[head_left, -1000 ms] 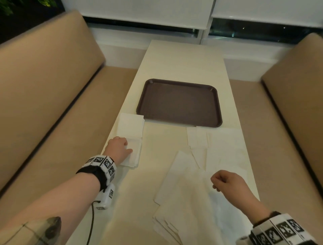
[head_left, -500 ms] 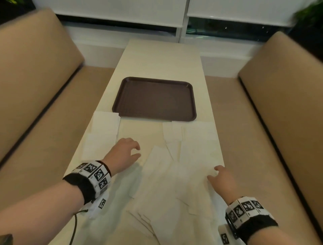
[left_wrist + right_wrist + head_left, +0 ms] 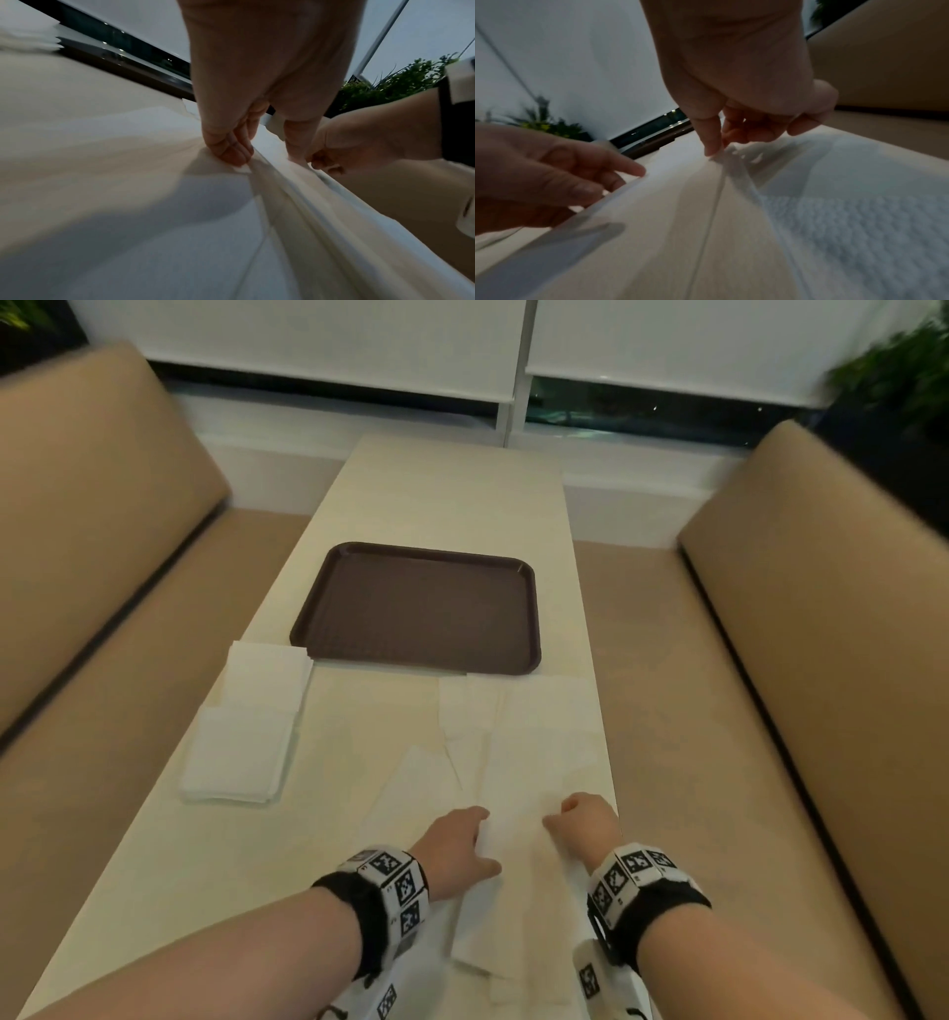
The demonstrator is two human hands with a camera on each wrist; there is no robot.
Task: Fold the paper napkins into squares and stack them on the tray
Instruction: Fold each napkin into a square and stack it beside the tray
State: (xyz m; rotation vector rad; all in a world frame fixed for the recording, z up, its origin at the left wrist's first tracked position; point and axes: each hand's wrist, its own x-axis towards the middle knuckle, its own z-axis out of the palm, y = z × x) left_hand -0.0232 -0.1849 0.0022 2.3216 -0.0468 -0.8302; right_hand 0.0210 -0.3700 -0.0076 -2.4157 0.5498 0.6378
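Observation:
A dark brown tray [image 3: 416, 608] lies bare in the middle of the table. Two stacks of folded white napkins [image 3: 241, 752] sit left of it, near the table's left edge. Loose unfolded napkins [image 3: 544, 737] spread over the near right of the table. My left hand [image 3: 477, 839] and right hand [image 3: 557, 816] are close together over this pile. Each pinches an edge of the same top napkin [image 3: 513, 880]. In the left wrist view the left hand [image 3: 262, 156] nips the napkin [image 3: 295, 203] at its raised edge. The right hand [image 3: 718, 148] pinches a corner between thumb and finger.
Tan bench seats [image 3: 770, 711] run along both sides of the narrow cream table [image 3: 441, 495]. A window with white blinds is at the far end. A green plant [image 3: 893, 377] stands at the far right.
My left hand left the folded stacks and crossed right to the loose pile. My right hand moved toward it, and both have taken hold of one napkin.

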